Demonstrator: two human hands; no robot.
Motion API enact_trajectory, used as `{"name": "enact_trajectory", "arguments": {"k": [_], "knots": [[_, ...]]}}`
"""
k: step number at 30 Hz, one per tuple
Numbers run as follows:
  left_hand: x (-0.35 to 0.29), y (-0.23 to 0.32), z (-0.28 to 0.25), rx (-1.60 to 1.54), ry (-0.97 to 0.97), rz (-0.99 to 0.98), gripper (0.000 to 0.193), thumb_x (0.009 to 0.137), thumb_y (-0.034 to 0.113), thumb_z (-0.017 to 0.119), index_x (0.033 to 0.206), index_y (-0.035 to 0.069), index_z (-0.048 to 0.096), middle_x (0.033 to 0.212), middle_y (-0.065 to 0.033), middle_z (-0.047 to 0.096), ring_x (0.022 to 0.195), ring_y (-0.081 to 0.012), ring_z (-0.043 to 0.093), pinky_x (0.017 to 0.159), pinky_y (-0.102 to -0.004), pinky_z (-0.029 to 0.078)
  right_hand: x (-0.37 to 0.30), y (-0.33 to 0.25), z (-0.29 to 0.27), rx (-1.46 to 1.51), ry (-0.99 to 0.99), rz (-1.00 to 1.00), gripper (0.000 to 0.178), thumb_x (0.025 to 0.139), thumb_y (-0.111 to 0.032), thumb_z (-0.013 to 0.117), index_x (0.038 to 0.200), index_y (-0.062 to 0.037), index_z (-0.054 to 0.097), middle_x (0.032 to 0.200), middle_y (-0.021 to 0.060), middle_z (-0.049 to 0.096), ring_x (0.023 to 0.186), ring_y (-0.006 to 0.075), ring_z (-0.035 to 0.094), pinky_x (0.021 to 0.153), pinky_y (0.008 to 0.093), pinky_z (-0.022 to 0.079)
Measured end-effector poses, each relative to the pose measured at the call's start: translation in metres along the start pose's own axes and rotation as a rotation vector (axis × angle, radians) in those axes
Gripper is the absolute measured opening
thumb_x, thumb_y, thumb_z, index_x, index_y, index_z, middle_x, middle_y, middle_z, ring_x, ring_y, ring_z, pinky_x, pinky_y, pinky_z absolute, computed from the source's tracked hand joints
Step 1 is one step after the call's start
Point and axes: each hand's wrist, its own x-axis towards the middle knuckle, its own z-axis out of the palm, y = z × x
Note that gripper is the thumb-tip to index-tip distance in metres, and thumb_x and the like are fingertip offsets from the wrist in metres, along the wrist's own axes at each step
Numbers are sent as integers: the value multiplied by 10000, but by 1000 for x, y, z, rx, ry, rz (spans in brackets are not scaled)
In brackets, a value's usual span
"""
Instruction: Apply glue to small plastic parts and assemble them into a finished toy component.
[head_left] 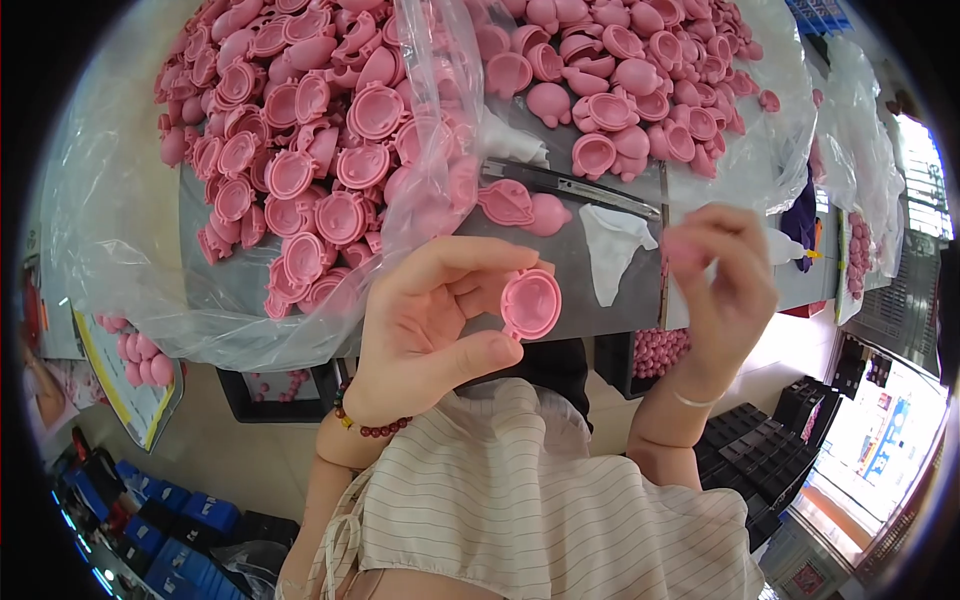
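One pink cup (531,304) pinched in left grip (425,325) | step: apparently single-piece handling | right grip (725,275) (blurred): can't tell if holding | next: likely needs steady pinch

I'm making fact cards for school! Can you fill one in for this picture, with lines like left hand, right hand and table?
Left hand: holds a round pink part between thumb and fingers
Right hand: raised, blurred; can't tell if it holds anything
Table: grey
Big heaps: pink pieces, left and right
Around left heap: clear plastic
Between hands and heaps: long thin tool, white scrap
Left wrist: beaded bracelet
Right wrist: thin bangle
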Motion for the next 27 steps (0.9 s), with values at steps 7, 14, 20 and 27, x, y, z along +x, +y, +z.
{"name": "enact_trajectory", "arguments": {"k": [7, 14, 20, 27], "knots": [[-1, -3, -2, -63, 73, 3, 549, 655, 220, 722, 1061, -30, 452, 1022, -147, 531, 960, -219, 538, 824, -299, 423, -23, -19, 48, 53, -254, -50, 283, 606, -68, 714, 847, -53, 565, 713, 50, 584, 613, 191, 571, 515, 263, 456], [-1, 0, -1, -67, 72, -23, 557, 651, 231, 723, 1063, -23, 447, 1034, -144, 528, 974, -213, 531, 829, -296, 419, -25, -8, 48, -6, -71, -366, 308, 544, -37, 761, 772, -46, 555, 811, 79, 584, 651, 189, 556, 551, 254, 448], [-1, -1, -2, -61, 74, 0, 556, 649, 232, 725, 1060, -18, 448, 1033, -146, 526, 972, -213, 527, 826, -293, 416, -31, -11, 44, -29, 21, -399, 414, 535, -15, 776, 799, -85, 466, 848, 79, 578, 685, 215, 550, 549, 265, 446], [0, -1, -1, -52, 71, -3, 559, 644, 233, 730, 1058, -15, 448, 1030, -152, 522, 971, -216, 524, 821, -292, 415, -35, -10, 48, -5, 102, -464, 414, 539, 6, 768, 783, -93, 449, 863, 74, 565, 693, 213, 548, 550, 262, 453]]}}
